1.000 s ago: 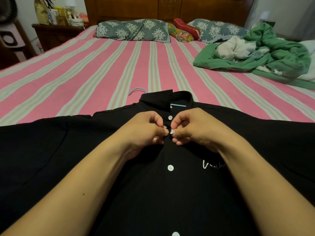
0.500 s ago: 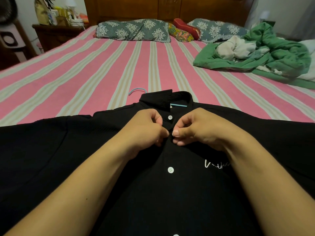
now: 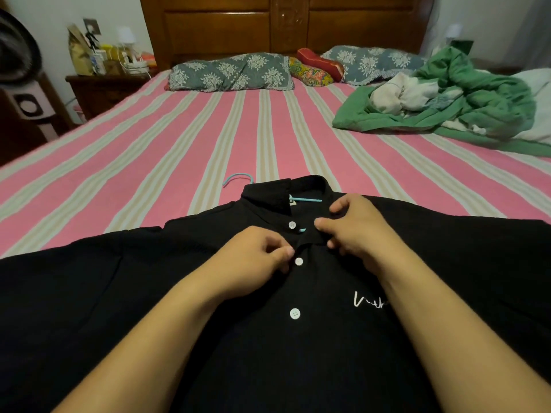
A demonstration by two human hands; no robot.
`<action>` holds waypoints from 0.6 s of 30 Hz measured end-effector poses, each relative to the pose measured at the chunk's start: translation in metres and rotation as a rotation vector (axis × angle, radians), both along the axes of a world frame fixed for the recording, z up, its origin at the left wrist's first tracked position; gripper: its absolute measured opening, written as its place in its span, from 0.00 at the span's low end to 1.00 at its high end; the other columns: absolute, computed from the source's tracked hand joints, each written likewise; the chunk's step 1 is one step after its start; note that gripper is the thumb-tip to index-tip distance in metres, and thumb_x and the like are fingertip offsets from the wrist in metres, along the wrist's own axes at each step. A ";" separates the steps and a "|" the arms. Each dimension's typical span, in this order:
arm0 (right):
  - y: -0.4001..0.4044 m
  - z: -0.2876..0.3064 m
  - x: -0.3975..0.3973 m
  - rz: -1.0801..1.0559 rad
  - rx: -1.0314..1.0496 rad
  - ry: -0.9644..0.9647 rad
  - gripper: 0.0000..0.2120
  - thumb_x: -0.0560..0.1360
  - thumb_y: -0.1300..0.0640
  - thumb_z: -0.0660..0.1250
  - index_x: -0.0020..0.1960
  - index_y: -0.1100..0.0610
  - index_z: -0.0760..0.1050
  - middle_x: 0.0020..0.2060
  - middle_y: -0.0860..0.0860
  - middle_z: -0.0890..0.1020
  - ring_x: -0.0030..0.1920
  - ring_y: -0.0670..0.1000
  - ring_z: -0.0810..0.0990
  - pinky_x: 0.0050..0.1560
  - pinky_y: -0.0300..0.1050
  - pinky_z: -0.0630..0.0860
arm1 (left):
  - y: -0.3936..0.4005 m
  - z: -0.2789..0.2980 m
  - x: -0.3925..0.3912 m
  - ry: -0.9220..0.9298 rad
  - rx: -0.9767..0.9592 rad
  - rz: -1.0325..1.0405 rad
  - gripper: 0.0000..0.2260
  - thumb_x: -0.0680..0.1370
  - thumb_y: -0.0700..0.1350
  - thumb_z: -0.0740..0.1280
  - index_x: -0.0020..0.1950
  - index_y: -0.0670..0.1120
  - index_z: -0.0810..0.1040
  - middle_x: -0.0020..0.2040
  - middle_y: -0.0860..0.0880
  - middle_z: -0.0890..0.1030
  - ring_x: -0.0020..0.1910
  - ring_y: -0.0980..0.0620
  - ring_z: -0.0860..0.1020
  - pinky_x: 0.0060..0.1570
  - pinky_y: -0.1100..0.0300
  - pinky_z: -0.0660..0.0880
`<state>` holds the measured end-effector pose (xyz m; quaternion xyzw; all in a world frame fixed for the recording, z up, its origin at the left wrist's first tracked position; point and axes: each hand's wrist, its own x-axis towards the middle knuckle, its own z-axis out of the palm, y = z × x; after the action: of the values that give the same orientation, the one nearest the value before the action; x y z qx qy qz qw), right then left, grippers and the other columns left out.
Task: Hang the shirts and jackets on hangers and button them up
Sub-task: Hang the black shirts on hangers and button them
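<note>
**Black button-up shirt on teal hanger, near edge of bed**

Item: black shirt [image 3: 298, 368], spread flat, front up, across the near edge of a pink-and-beige striped bed [image 3: 208, 138]. White buttons down the placket; second button [image 3: 299, 261] and third button [image 3: 295, 313] sit fastened, top button [image 3: 292, 224] lies at an open gap. White script on the chest. Teal hanger [image 3: 238, 177] hook protrudes beyond the collar.

Left hand [image 3: 253, 263]: fingers curled, tips pinching the placket just beside the second button.

Right hand [image 3: 354, 228]: fingers curled, gripping the placket edge beside the top button.

Far right corner: heaped green garment [image 3: 477, 99].
</note>
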<state>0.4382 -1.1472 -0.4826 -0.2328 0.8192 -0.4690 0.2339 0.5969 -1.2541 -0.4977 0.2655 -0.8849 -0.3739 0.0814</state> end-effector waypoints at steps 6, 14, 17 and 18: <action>0.007 0.010 -0.014 0.050 -0.206 -0.335 0.21 0.71 0.67 0.75 0.61 0.54 0.75 0.48 0.59 0.84 0.40 0.53 0.83 0.35 0.43 0.78 | -0.011 0.040 -0.016 0.365 -0.423 0.070 0.31 0.76 0.41 0.73 0.76 0.57 0.68 0.65 0.55 0.72 0.62 0.60 0.72 0.64 0.65 0.71; 0.002 0.011 -0.006 0.120 -0.295 -0.428 0.38 0.70 0.73 0.73 0.75 0.51 0.66 0.51 0.61 0.82 0.38 0.55 0.84 0.36 0.45 0.82 | -0.044 0.095 -0.084 -0.603 -0.736 -0.381 0.02 0.77 0.46 0.72 0.48 0.52 0.81 0.42 0.55 0.78 0.48 0.47 0.78 0.45 0.58 0.71; -0.005 0.009 0.011 0.168 -0.316 -0.338 0.39 0.71 0.72 0.71 0.76 0.50 0.63 0.46 0.58 0.82 0.32 0.52 0.81 0.35 0.48 0.84 | -0.031 0.096 -0.073 -0.479 -0.553 -0.190 0.06 0.80 0.43 0.67 0.44 0.51 0.78 0.42 0.52 0.79 0.47 0.47 0.78 0.43 0.58 0.69; -0.009 0.005 0.019 0.182 -0.293 -0.267 0.39 0.71 0.71 0.71 0.76 0.48 0.63 0.48 0.56 0.81 0.32 0.53 0.81 0.36 0.51 0.84 | -0.023 0.090 -0.066 -0.439 -0.456 -0.131 0.07 0.81 0.44 0.66 0.43 0.51 0.77 0.42 0.52 0.78 0.46 0.48 0.78 0.42 0.58 0.68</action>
<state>0.4567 -1.1561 -0.4774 -0.2734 0.6796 -0.5868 0.3452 0.5308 -1.2769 -0.4075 0.2574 -0.9575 -0.1041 -0.0781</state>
